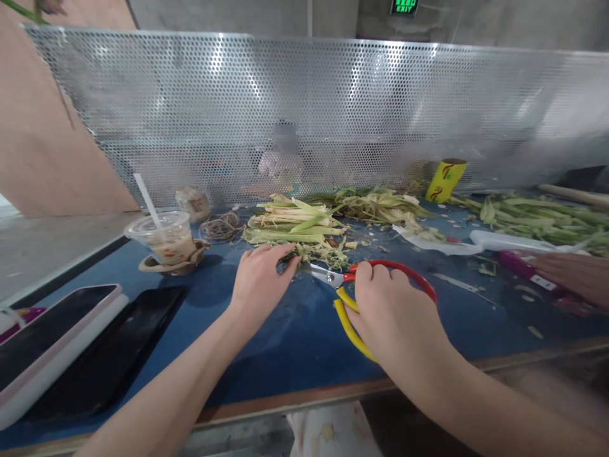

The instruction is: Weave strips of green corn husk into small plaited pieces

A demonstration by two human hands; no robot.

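Observation:
My right hand (394, 304) grips a pair of scissors (353, 320) with one red and one yellow handle. Their metal blades point left, toward the fingers of my left hand (263, 274). Thumb and fingertips of that hand pinch a bit of green plant trimmings (295, 251) just above the blue tabletop. More leafy scraps (328, 254) lie right beside the blades. Behind them sits a pile of pale green cut stalks (295, 222). Whether the blades are touching the pinched piece is hard to make out.
A drink cup (164, 238) with a straw stands at left, near a twine coil (221, 227) and phones (104, 352). Behind is a perforated metal panel (309, 95). A yellow tube (446, 180) and leaves (547, 219) lie right; another person's hand (578, 276) rests at far right.

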